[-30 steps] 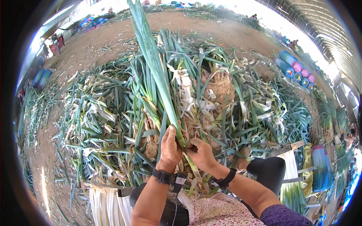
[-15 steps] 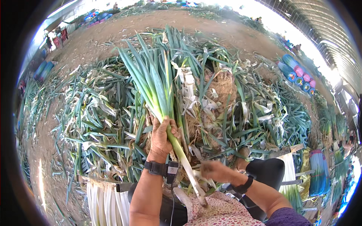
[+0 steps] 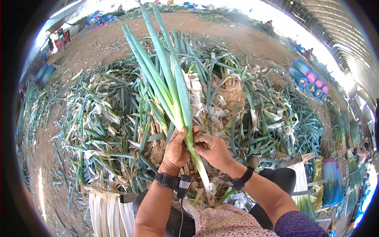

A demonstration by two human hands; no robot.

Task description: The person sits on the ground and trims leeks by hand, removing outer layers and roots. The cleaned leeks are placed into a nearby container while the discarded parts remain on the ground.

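Note:
A large green onion (image 3: 179, 110) leans across the middle, its long leaves fanned toward the far side and its white root end pointing down near my lap. My left hand (image 3: 177, 152) is wrapped round the stalk just below where the leaves split. Close beside it, my right hand (image 3: 215, 152) pinches at the stalk's outer layer, thumb and forefinger together. Beneath both hands lies a heap of green onions and stripped leaves (image 3: 106, 130), with a matted clump of roots (image 3: 233, 94) showing in it.
White trimmed stalks (image 3: 110, 211) lie on a rack at the near left, and more stalks (image 3: 302, 181) at the near right. A blue wrapped bundle (image 3: 331, 181) stands beyond those. Farther right are stacked blue and pink bundles (image 3: 310, 79). Bare soil (image 3: 221, 29) stretches behind the heap.
My right hand has moved up from beside the root end to the stalk next to my left hand. The green onion has shifted up and away, its leaves reaching farther off.

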